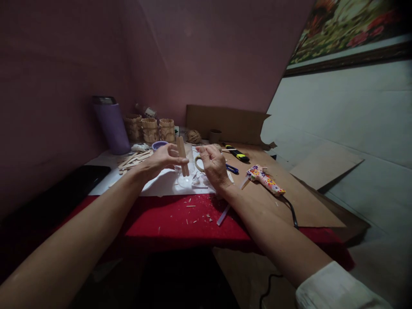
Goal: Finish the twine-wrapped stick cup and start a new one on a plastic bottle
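My left hand (165, 159) is closed, its thumb across two upright wooden craft sticks (182, 150) set side by side. Directly behind and below the sticks is a clear plastic cup (186, 182); whether my fingers also grip it cannot be made out. Just to the right, my right hand (213, 165) has its fingers curled together close to the cup. Anything held in that hand is hidden. A roll of tape (198, 164) lies between the hands, partly covered by the right one. Loose craft sticks (135, 160) are piled left of my left hand.
A flowered glue gun (264, 179) with a black cord lies on cardboard at right, near a yellow-black cutter (238, 153) and a blue cutter (231, 168). Behind stand a purple tumbler (111, 126), several stick-covered cups (150, 130) and a twine ball (193, 137). Scraps litter the red cloth (151, 219).
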`<state>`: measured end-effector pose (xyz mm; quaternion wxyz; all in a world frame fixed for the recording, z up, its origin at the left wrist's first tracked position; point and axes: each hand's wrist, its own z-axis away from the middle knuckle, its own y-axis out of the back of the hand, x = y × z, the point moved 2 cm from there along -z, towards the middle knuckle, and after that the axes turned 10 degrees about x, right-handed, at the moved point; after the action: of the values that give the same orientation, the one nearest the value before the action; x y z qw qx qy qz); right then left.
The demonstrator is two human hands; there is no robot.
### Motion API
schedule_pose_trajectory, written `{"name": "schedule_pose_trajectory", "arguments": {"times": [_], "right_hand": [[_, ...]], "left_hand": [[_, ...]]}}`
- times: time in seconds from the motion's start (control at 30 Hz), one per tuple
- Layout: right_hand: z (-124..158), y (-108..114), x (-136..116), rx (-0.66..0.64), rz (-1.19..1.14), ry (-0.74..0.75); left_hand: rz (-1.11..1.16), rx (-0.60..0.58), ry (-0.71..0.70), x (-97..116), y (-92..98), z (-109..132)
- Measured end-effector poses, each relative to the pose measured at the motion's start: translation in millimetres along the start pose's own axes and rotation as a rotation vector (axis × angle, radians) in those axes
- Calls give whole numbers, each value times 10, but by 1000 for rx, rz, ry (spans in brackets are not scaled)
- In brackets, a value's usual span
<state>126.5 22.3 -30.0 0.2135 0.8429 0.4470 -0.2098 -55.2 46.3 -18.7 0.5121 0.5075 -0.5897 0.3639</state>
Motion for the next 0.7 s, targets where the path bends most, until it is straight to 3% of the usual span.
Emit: {"name": "schedule_pose_trajectory", "arguments": {"times": [0.1, 0.23, 0.43, 0.7], "right_hand": [[-2, 27, -43, 14, -110, 1], [17, 28, -75, -102, -183, -29], [38, 16, -86, -220, -231, -12], [44, -10, -65, -235, -228, -21]], "left_hand": [[104, -49, 113, 23, -26, 43], [230, -127, 161, 46, -61, 75], [265, -81, 204, 65, -74, 67], [302, -63, 235, 71, -104, 85]]}}
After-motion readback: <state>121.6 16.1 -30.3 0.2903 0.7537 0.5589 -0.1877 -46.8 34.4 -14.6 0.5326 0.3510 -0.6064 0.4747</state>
